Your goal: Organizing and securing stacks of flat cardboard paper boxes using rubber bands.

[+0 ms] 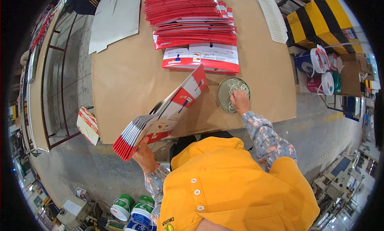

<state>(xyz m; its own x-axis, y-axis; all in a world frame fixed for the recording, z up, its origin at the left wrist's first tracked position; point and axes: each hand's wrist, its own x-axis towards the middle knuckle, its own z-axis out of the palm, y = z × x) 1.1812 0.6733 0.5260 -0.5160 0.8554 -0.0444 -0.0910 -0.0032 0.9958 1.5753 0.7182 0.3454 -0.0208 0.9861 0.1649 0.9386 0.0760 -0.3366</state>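
Observation:
My left hand [144, 156] is closed around the lower end of a bundle of flat red-and-white cartons [168, 115]. The bundle slants up over the table's near edge, and its layered red ends fan out at the lower left. To the right, my right hand [240, 102] reaches into a round, shallow dish [220, 96] with its fingers drawn together. Several pale rubber bands [236, 84] lie in that dish, beside and under the fingertips. Whatever the right fingertips pinch is hidden.
A tall pile of red-and-white cartons [188, 15] stands at the table's far middle. Pale cardboard sheets [116, 21] lie far left, and a white ridged strip [271, 15] far right. Buckets [320, 61] and a yellow-black striped block [320, 19] stand right of the brown tabletop [116, 99].

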